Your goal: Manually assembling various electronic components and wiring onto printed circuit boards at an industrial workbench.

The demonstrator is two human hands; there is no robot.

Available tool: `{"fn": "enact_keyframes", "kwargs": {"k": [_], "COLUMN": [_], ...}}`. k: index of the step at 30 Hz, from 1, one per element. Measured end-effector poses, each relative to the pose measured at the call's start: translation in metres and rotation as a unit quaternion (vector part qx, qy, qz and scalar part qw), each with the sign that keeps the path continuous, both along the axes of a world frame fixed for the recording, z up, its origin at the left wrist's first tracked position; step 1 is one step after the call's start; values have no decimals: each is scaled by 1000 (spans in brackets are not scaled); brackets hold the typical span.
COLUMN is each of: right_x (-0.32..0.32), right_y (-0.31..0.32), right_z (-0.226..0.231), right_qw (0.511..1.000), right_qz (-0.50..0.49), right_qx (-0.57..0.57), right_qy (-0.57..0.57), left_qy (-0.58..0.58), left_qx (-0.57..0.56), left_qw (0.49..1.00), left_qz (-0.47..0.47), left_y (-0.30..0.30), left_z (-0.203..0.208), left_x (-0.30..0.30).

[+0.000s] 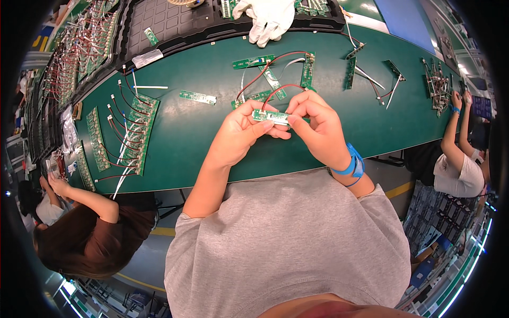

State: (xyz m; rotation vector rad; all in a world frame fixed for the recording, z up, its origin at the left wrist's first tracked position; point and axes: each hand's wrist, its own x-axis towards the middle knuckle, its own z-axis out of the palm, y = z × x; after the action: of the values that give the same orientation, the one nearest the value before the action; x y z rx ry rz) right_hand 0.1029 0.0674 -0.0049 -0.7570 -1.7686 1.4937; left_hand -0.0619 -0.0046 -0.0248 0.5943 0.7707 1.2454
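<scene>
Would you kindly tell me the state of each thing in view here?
Left hand: gripping the small green circuit board.
Right hand: pinching the board's right end.
Red wire: looped above the board, apparently attached.
Row of boards: lying flat, wires attached.
White glove: lying limp on the black tray.

a long green bench (212, 153) curves across the room; black trays (175, 21) sit along its far side; the floor (159, 249) below is grey with yellow lines (164, 231); bright light strips (466, 281) glow low on the right.
</scene>
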Motion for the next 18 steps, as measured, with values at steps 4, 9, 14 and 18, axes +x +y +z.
{"fn": "enact_keyframes", "kwargs": {"k": [4,9,14,18], "right_x": [-1,-2,-2,-2], "right_y": [-1,-3,-2,-5], "right_z": [2,5,5,4], "right_qw": [998,988,989,989], "right_qz": [-9,-20,-36,-49], "right_qx": [64,139,135,123], "right_qy": [-23,-65,-56,-62], "left_qy": [12,114,187,218], "left_qx": [5,13,-4,-31], "left_qw": [999,988,975,968], "left_qz": [40,101,120,121], "left_y": [0,-1,-3,-3], "left_z": [-3,-3,-3,-1], "left_x": [1,4,4,7]}}
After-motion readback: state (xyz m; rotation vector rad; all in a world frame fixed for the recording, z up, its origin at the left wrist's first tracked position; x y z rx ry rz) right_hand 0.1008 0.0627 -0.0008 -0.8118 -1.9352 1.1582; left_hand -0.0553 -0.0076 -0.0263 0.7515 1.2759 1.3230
